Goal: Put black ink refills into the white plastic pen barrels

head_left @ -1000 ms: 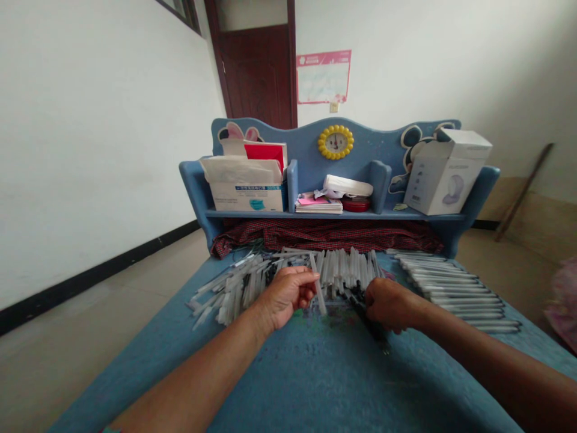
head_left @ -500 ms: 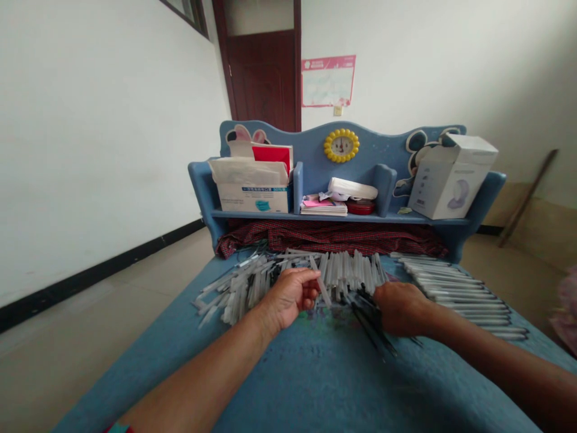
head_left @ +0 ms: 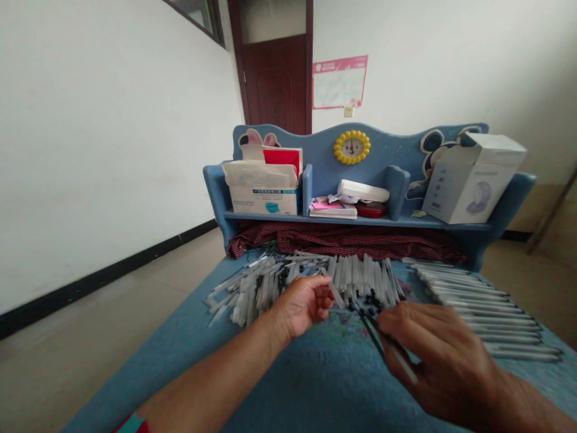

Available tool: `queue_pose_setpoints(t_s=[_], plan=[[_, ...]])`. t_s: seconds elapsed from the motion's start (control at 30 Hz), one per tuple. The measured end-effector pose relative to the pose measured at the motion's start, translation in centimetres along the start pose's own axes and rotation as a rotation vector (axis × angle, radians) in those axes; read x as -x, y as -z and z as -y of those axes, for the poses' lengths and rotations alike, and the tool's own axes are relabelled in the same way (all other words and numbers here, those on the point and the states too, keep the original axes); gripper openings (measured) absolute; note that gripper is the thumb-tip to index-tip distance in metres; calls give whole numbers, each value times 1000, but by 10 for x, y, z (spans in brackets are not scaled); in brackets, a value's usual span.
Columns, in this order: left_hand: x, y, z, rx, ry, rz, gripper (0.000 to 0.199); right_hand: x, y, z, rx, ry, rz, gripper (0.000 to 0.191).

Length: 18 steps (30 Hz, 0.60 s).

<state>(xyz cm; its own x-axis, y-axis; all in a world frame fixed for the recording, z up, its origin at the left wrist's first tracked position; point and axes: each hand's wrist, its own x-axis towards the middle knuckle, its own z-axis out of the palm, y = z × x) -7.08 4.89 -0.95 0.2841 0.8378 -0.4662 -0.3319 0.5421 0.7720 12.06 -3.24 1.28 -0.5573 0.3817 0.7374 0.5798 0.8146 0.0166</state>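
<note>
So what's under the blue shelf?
Under the blue shelf there's a bunched-up red and black checked cloth, with clear tubes in front. Anything behind or beneath the cloth can't be seen, because it's covered.

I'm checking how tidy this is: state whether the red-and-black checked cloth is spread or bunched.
Bunched: the red-and-black checked cloth lies in creased folds beneath the blue shelf unit.
</note>
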Motion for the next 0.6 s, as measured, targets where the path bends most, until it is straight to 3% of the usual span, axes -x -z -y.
queue_pose_setpoints(t_s=[0.1,0.2,0.6], plan=[[0,0,0,8,19,8,15,-5,4,14,-15,154,21,18],[0,1,0,12,28,8,17,-8,8,22,26,214,69,22],[-1,0,2,-15,16,-24,17,-3,-3,14,15,236,57,21]])
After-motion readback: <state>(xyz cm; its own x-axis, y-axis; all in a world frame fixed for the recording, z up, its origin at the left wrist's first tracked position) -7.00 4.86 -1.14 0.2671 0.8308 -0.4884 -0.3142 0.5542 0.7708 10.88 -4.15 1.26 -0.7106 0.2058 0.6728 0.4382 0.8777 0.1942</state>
